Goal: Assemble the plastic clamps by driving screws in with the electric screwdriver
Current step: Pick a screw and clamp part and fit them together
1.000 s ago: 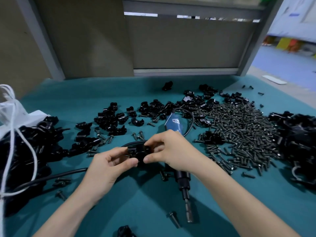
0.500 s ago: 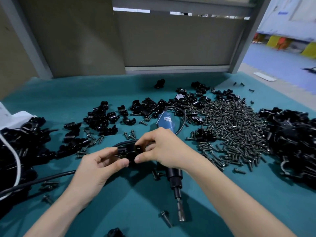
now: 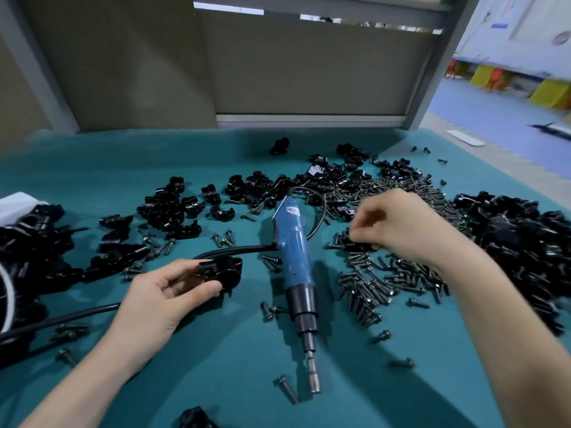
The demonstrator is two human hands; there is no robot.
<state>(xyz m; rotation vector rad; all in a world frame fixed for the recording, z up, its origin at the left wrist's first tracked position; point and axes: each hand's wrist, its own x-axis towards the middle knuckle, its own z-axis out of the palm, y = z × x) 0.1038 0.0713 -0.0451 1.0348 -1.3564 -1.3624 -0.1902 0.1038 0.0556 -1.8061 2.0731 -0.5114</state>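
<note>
My left hand pinches the black plastic clamp. My right hand curls into the dark metal screw pile, hold unclear. The blue electric screwdriver lies between them.

Blue screwdriver; black clamps; teal table.

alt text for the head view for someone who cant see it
A person's left hand holds a black clamp while the right hand reaches into a screw pile. A blue screwdriver lies between them on a green table, with heaps of clamp parts around.
</note>
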